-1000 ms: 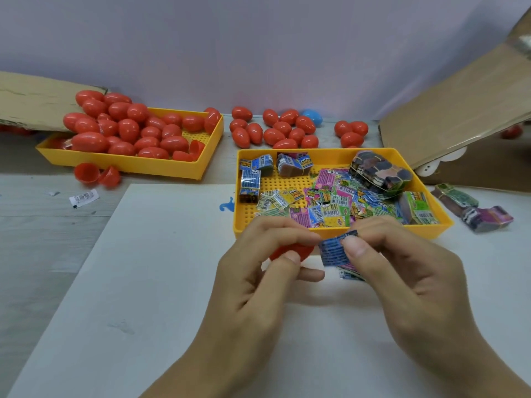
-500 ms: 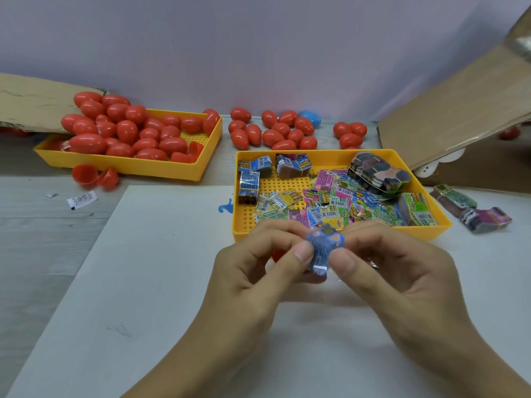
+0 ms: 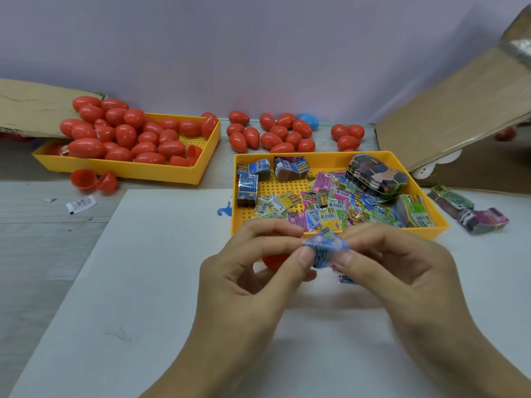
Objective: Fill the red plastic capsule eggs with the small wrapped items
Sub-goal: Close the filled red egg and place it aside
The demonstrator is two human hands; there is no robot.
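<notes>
Fingers: my left hand (image 3: 253, 271) and right hand (image 3: 399, 271) both pinch a blue wrapped item (image 3: 326, 248).
Ahead: yellow tray (image 3: 339, 156) of packets just beyond.
Under left palm: red egg half (image 3: 274, 259).

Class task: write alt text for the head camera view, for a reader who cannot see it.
Two hands, left hand and right hand, pinch a small blue wrapped packet together above a white sheet, a red capsule half behind the left fingers. Beyond sit a yellow tray of packets and a yellow tray of red eggs.
</notes>
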